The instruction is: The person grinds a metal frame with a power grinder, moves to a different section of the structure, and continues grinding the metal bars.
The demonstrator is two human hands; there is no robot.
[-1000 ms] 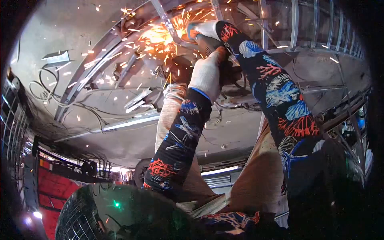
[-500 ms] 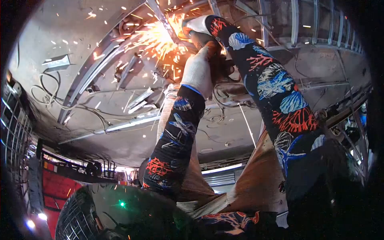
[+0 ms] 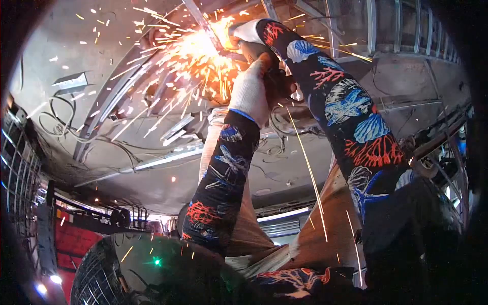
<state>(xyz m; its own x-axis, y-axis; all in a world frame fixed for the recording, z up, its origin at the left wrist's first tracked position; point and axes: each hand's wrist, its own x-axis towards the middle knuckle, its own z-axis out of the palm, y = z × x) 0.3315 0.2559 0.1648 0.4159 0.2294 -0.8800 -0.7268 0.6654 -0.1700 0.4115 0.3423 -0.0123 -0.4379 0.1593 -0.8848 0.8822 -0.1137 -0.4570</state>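
Both my gloved hands are raised together at the top middle of the head view. My left hand (image 3: 250, 91), in a white knit glove with an orange palm, is closed round the dark body of an angle grinder (image 3: 256, 51). My right hand (image 3: 246, 31) grips the same tool from above, its fingers partly hidden by glare. Bright sparks (image 3: 203, 48) burst from the tool's far end beside a thin metal bar (image 3: 199, 18). The glare hides the disc and the exact contact point. Patterned black sleeves cover both arms.
Loose cables (image 3: 63, 114) and a metal bracket (image 3: 71, 83) lie on the grey metal surface at left. Ladder-like metal ribs (image 3: 372, 28) stand at upper right. Wire mesh (image 3: 18, 157) lines the left edge. A dark curved visor (image 3: 168, 277) fills the lower left; brown cloth (image 3: 325, 218) hangs below my arms.
The spark shower has grown wider and denser, with long streaks now falling at right past my right sleeve. Both hands and the grinder have barely moved.
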